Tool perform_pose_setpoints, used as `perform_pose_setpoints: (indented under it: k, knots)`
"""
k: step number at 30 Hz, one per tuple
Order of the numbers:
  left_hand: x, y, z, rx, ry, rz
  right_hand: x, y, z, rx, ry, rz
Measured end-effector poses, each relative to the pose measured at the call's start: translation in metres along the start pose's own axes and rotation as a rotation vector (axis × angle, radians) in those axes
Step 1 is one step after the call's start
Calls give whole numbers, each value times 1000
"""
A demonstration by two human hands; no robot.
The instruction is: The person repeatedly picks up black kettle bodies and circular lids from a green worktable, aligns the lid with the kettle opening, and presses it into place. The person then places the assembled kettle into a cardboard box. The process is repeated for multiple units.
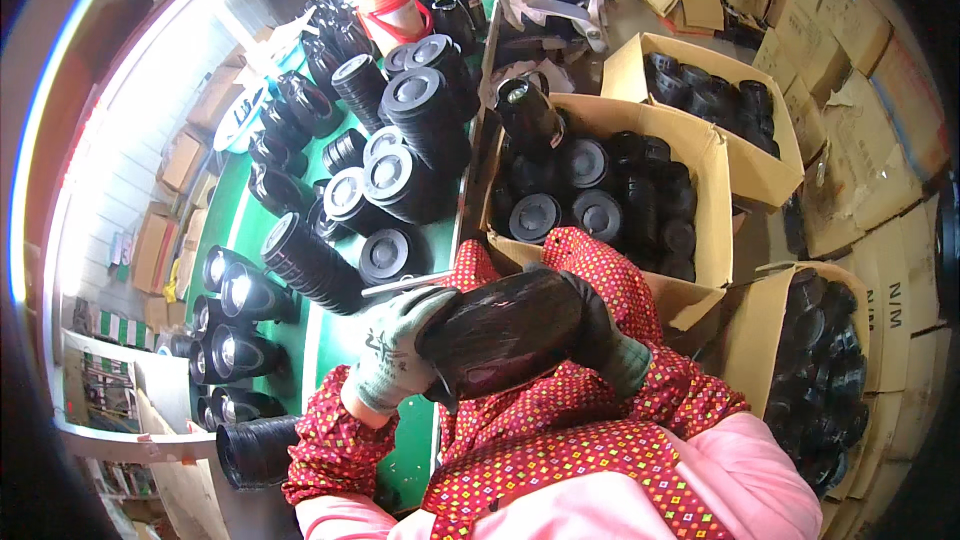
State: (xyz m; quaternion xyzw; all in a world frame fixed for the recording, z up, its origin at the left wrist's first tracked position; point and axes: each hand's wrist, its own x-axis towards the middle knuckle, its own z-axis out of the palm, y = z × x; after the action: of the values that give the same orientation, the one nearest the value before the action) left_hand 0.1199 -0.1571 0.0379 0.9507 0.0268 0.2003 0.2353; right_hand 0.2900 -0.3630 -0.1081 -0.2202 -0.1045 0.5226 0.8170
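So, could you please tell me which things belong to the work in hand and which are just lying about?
Belonging:
black part, held between left hand and right hand
probably the stacked black pieces
probably the filled carton ahead

Seemingly just lying about:
red-topped container
open carton at the back

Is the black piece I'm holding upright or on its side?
On its side: the black piece runs crosswise between left hand and right hand.
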Motion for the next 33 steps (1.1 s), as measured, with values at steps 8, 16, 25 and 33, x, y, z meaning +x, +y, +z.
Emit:
perform_pose_setpoints:
  k: [8, 16, 25, 33]
  knots:
    - [-117, -68, 127, -931, -215, -449, -18, -74, 64, -1247, -535, -521]
    - [-89, -3, 132, -2040, 138, -893, -13, -91, 118, -1489, -816, -751]
    - [-117, -89, 156, -1654, 84, -580, -9, -47, 44, -1028, -163, -563]
    - [-86, 5, 152, -477, 21, -329, 60, -89, -17, -1317, 297, -152]
